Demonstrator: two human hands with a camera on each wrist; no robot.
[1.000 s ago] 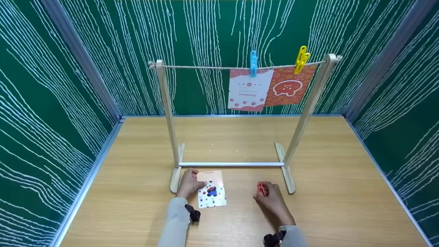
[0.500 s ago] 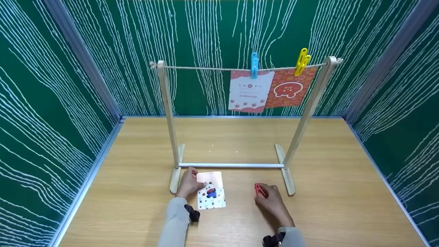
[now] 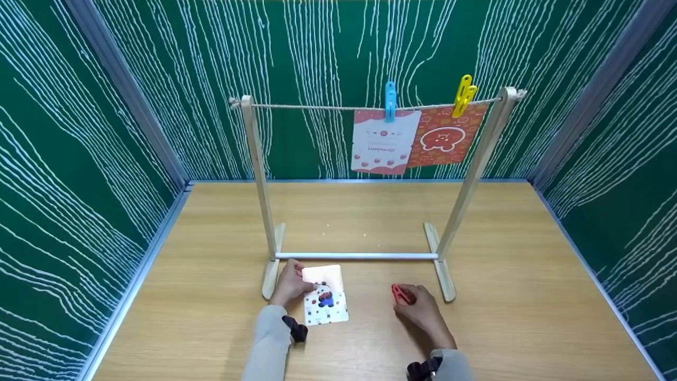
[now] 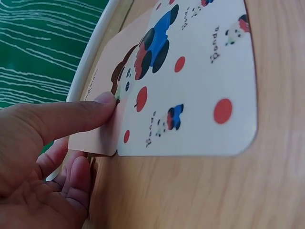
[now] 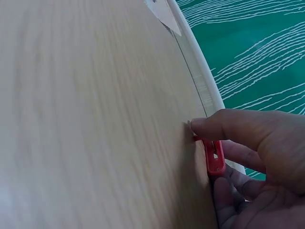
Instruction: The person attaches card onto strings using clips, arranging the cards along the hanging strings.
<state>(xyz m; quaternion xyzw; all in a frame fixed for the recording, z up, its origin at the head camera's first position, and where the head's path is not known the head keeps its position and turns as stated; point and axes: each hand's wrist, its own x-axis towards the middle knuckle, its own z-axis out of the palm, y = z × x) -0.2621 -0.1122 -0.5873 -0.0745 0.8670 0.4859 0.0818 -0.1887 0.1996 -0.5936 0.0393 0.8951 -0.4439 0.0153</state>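
Note:
My left hand [image 3: 291, 284] pinches the left edge of a panda-printed card [image 3: 326, 307], thumb on top and fingers curled beneath, as the left wrist view shows. The card [image 4: 200, 95] has a peach upper part and a white lower part with red dots. Over to the right, my right hand [image 3: 423, 309] holds a red clothespin [image 3: 402, 295] between thumb and fingers, close over the table. In the right wrist view the clothespin [image 5: 215, 157] is partly covered by the thumb.
A wooden stand carries a rope [image 3: 317, 107]. A blue clothespin [image 3: 390, 100] holds a strawberry card [image 3: 381, 151] on it; a yellow clothespin [image 3: 464, 96] holds a red card [image 3: 449, 151]. A white bar [image 3: 357, 256] joins the stand's feet behind the hands.
The red clothespin has turned and shifted slightly left in my right hand. My left hand keeps its pinch on the card, which tilts slightly, its upper part now brighter with glare.

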